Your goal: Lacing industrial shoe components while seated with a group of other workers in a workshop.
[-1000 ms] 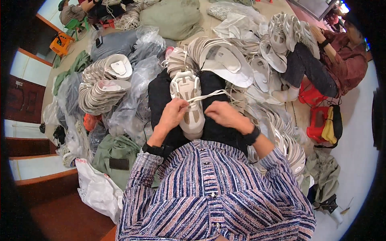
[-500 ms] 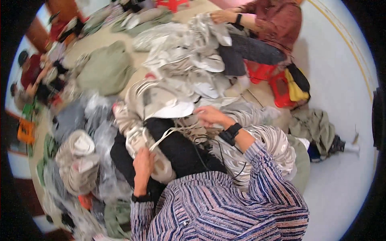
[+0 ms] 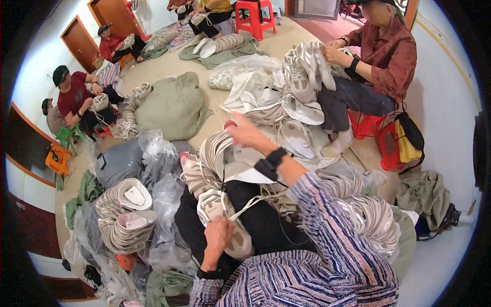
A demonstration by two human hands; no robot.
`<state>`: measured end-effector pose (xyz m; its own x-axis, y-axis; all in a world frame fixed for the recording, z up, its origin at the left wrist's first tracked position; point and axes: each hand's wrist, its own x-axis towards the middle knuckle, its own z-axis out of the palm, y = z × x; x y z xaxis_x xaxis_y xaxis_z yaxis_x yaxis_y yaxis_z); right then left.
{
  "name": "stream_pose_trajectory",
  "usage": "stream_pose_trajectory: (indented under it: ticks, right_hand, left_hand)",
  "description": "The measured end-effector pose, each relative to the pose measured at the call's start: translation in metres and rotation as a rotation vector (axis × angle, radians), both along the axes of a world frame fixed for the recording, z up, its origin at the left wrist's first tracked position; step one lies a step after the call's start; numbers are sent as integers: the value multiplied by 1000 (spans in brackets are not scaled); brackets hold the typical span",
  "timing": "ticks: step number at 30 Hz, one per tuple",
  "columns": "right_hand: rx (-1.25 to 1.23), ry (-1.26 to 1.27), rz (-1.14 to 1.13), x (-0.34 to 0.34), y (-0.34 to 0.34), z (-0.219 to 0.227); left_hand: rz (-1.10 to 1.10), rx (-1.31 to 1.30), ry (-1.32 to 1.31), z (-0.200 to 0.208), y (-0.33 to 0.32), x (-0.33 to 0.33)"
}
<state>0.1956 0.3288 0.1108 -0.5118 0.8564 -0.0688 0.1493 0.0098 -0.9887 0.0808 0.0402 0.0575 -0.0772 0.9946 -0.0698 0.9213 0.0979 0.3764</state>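
Note:
Across my black-trousered lap [image 3: 258, 204] lies a beige and white shoe upper [image 3: 210, 205] with pale laces [image 3: 260, 199] running off to the right. Against its side my left hand [image 3: 219, 234] is closed, gripping the upper near the laces. My right hand [image 3: 248, 134] is stretched forward above the lap, at the top of a fanned stack of shoe uppers [image 3: 215, 152]. A small red-pink piece [image 3: 230, 124] shows by its fingertips. Motion blurs those fingers, so their grip is unclear. Another upper [image 3: 197, 174] lies just beyond the one in my left hand.
Left of me are curled stacks of uppers [image 3: 125, 217] and clear plastic bags [image 3: 166, 204]. More stacked uppers [image 3: 371, 220] lie at my right. A co-worker [image 3: 383, 66] sits ahead on the right, handling uppers. Other people sit farther back, near a red stool [image 3: 254, 20].
My right hand has left the laces and reached forward to the stack. My left hand stays at the shoe upper. The view has tilted up, showing more of the room.

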Motion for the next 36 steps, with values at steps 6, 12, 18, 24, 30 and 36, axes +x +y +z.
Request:
stream_pose_trajectory:
  ticks: [6,12,18,24,30,36]
  right_hand:
    - [-180,-46,-68,4,-3,-4]
    - [-267,-151,-406,161,29,-86]
    - [-399,-240,-368,103,36,-60]
    - [23,-162,329,-115,-11,31]
    - [37,-164,716,-245,-82,55]
    - [17,-269,733,-263,-77,49]
  left_hand:
    - [45,50,-63,-1,-7,-6]
    - [54,36,-105,-3,-4,-8]
    - [100,94,-72,-2,-8,-7]
    - [82,129,-150,-11,-10,-10]
    - [71,43,-150,-10,-8,-9]
    - [99,109,-210,-21,-13,-22]
